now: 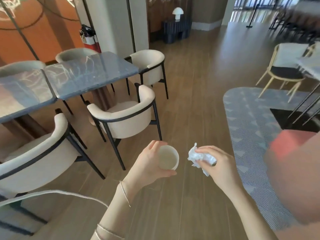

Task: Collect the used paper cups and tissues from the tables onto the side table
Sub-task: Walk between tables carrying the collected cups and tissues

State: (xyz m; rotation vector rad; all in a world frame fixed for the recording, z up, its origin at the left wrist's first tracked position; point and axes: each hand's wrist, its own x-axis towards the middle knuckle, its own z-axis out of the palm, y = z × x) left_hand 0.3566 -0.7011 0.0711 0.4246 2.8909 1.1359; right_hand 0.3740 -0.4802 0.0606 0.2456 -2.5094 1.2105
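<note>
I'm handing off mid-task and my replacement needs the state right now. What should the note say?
Left grip: holds the cup, open end up.
Right grip: pinches the crumpled tissue.
Both are held over the floor, right of the chairs and blue tables.
Done: one cup and one tissue are in hand.
Left: carry both to the side table and set them down, then check the other tables for more.

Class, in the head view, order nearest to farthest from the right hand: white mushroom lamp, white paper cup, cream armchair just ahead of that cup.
1. White paper cup, held just left.
2. Cream armchair, ahead-left.
3. White mushroom lamp, far back.
</note>
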